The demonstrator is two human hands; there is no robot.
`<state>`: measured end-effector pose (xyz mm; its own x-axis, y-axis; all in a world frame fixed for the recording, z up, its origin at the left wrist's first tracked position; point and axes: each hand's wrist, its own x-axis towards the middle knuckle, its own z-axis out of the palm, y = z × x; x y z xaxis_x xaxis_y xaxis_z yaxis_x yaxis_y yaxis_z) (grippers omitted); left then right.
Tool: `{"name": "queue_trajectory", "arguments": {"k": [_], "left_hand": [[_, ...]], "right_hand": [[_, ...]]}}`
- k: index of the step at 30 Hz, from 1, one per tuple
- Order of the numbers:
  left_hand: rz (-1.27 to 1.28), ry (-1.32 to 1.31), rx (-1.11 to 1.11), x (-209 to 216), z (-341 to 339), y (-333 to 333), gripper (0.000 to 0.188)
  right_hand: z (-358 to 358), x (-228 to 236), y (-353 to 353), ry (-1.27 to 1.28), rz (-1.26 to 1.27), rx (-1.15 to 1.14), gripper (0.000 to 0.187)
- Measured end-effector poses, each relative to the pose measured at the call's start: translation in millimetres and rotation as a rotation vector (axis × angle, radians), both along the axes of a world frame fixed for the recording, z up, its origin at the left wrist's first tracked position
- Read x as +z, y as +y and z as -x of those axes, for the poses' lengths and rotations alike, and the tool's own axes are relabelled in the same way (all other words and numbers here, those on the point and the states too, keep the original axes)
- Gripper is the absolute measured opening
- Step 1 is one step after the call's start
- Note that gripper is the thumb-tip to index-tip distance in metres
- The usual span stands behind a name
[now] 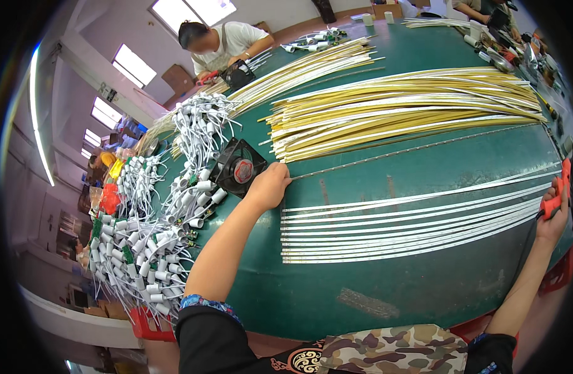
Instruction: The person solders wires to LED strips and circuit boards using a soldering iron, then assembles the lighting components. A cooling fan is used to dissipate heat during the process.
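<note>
My left hand (271,187) is closed at the left end of a long, thin strip (411,147), pinching it beside a black square fan (238,167). This strip runs slantwise to the right across the table. At the right edge, my right hand (553,215) is wrapped round a red-handled tool (551,201) that looks like a soldering iron with a dark cord; its tip is hard to make out. Between my arms lie several flat white strips (398,218) side by side, their left ends roughly lined up. They resemble LED strips.
A thick bundle of yellow-and-white strips (398,109) lies beyond the held strip. To the left are heaps of white cylindrical parts with wires (143,255). Across the green table (311,299) a person (221,50) works at another bundle. Tools crowd the far right.
</note>
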<state>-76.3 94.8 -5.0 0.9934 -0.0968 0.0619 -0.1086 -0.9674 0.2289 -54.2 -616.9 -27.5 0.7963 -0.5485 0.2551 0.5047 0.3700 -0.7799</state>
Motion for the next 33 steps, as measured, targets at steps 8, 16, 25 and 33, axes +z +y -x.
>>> {"name": "queue_trajectory", "arguments": {"k": [8,16,25,33], "left_hand": [[-0.042,-0.065,-0.075,13,17,6,0.005],[0.584,0.578,0.009,28,37,9,0.005],[0.328,0.578,0.124,32,17,-1,0.022],[0.152,0.559,0.143,36,10,-5,0.031]], "right_hand": [[-2,-2,-5,0.009,0.029,0.008,0.048],[-2,2,0,0.011,0.059,0.030,0.048],[0,2,1,0.033,-0.046,0.016,0.044],[3,10,17,0.039,-0.088,0.028,0.034]]}}
